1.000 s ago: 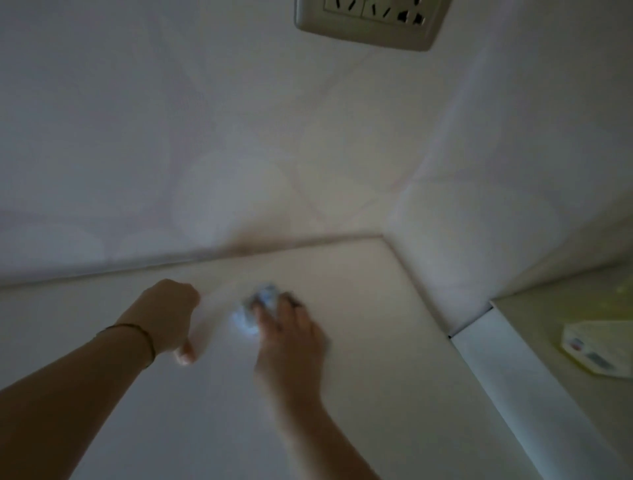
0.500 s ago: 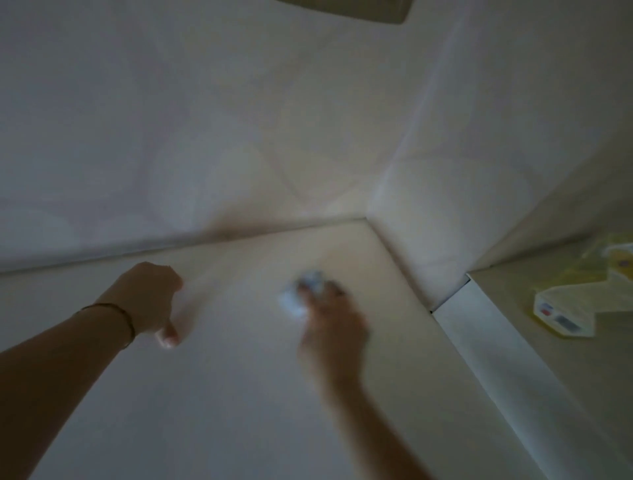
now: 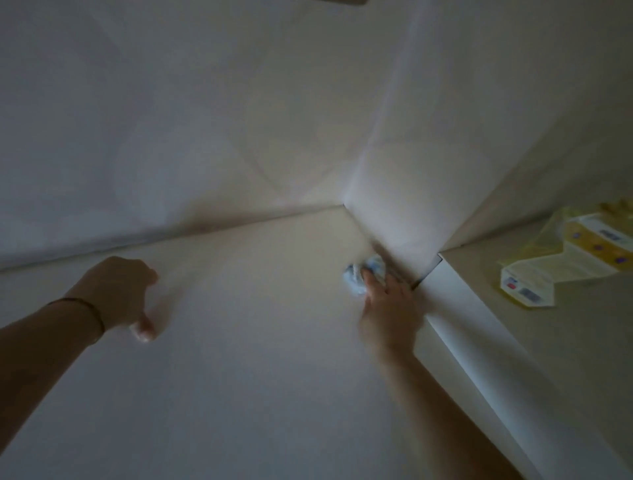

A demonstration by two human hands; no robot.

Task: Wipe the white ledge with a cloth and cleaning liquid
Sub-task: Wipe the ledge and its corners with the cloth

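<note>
Swept the cloth [image 3: 363,278] rightward over the ledge [image 3: 257,359] with the right hand [image 3: 390,308], from just beside the left hand [image 3: 118,291] to the foot of the right-hand wall. Now well apart from that left hand. Gained more of the yellow packet [image 3: 565,263] at right; lost nearly all of the wall socket [image 3: 342,1] above.
</note>
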